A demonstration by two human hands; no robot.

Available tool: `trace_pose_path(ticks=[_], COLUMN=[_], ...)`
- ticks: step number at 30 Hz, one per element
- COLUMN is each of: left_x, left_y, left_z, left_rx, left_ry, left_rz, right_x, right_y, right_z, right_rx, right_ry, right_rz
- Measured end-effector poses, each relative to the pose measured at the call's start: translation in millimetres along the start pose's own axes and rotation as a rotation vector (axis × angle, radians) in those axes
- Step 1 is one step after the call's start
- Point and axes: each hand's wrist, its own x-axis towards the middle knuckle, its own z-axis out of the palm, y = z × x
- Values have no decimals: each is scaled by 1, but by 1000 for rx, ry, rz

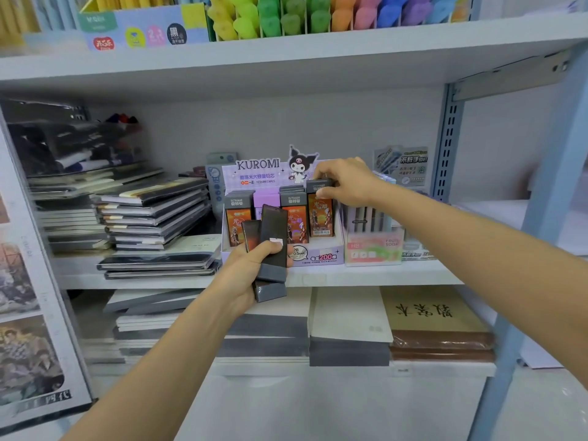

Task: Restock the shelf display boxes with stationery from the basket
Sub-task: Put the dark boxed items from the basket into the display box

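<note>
Right hand (345,183) pinches a lead case (320,218) into the Kuromi box (318,256); left hand (246,273) grips spares (273,230). Next, probably: seat it, release.

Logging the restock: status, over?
Right hand pinches lead case at Kuromi box, right end. Left hand grips spare cases. Nothing in the way.

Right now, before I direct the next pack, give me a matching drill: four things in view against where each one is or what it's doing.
Things:
1 right hand
2 left hand
3 highlighters
4 notebook stack

Places or states:
A on the top shelf
B left of the Kuromi box
C pinching the top of the orange pack at the box's right end
D holding dark packs in front of the box

Pairs: 1-C, 2-D, 3-A, 4-B
</note>
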Motion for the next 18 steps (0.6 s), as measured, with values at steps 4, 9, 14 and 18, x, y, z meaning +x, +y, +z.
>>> trace_pose_path(ticks=[4, 9, 14, 18], left_x=[1, 1, 3, 4], left_y=[0, 0, -2, -2], left_z=[0, 1, -1, -3], left_rx=[2, -14, -10, -11], left_ry=[10, 9, -8, -12], left_rz=[-5, 13, 26, 27], right_x=[3, 4, 2, -2], right_y=[5, -3, -3, 1], right_z=[-6, 3, 4, 8], right_rx=[-34, -66, -100, -130], right_ry=[-89, 10, 112, 149], right_rz=[43, 2, -2, 14])
